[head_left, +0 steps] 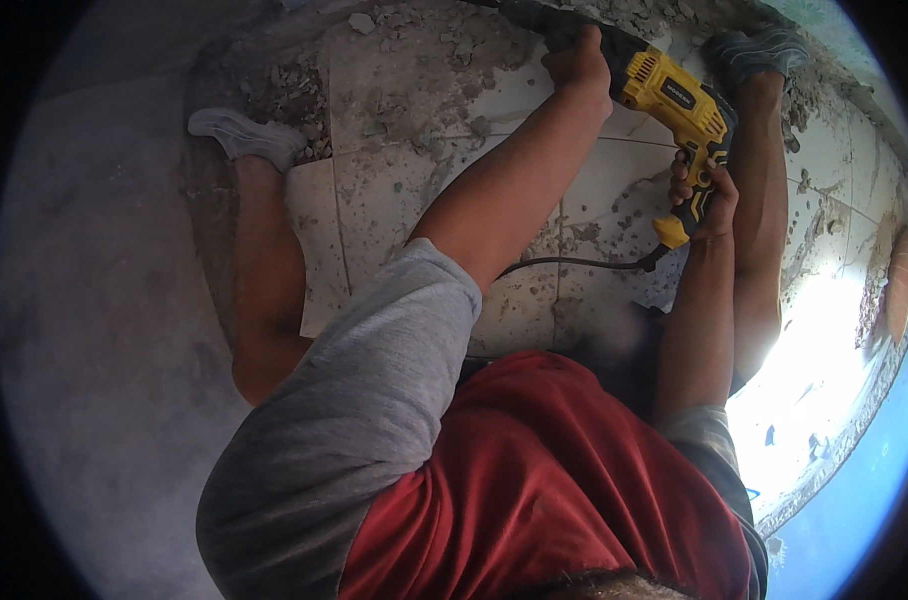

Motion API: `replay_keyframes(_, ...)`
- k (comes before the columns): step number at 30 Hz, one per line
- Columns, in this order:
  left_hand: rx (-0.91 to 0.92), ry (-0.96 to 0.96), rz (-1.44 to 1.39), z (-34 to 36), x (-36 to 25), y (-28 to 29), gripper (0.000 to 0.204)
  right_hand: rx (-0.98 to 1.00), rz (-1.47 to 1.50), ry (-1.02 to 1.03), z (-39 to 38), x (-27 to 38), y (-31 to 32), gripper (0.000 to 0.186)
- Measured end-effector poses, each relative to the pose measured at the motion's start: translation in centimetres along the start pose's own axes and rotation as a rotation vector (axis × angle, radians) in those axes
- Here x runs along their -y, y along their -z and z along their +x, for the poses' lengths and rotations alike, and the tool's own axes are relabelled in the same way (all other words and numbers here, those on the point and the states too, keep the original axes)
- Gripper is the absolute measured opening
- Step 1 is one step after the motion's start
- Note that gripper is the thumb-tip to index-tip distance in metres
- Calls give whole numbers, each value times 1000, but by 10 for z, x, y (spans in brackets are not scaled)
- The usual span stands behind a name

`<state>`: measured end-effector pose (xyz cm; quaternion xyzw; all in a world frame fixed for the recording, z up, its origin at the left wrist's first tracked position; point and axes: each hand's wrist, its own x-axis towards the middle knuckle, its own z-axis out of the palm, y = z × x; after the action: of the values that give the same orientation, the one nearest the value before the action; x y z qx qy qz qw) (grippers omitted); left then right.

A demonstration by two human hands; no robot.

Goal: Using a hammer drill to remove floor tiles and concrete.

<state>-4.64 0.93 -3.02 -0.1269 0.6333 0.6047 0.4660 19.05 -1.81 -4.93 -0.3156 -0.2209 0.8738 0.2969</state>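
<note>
A yellow and black hammer drill (677, 98) lies across the upper right, its dark front end pointing to the upper left. My left hand (580, 66) is closed around the black front part, though most of its fingers are hidden behind the wrist and the tool. Lower right of it, my right hand (711, 196) wraps the rear handle, fingers curled by the trigger. From the handle's base a black power cord (599, 263) runs left and passes behind my left arm. The tip of the bit cannot be made out at the dark upper edge.
Dusty white floor tiles (384, 205) spread below the drill, strewn with rubble (429, 45). My feet stand either side, in a grey left shoe (249, 135) and a dark right shoe (759, 52). A grey wall (104, 220) rises at the left; bright light falls at the right.
</note>
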Motion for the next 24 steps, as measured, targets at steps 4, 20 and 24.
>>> replay_keyframes(4, 65, 6, -51, -3, -2, 3, 82, 7, -37, 28, -4, 4, -9, 43)
replay_keyframes(20, -15, -208, -8, 17, -8, 32, 72, -93, -50, -11, -15, -18, -52, 46)
replay_keyframes(24, 173, -164, -97, -4, -13, 38, 64, -40, -73, 43, -41, -18, -66, 48)
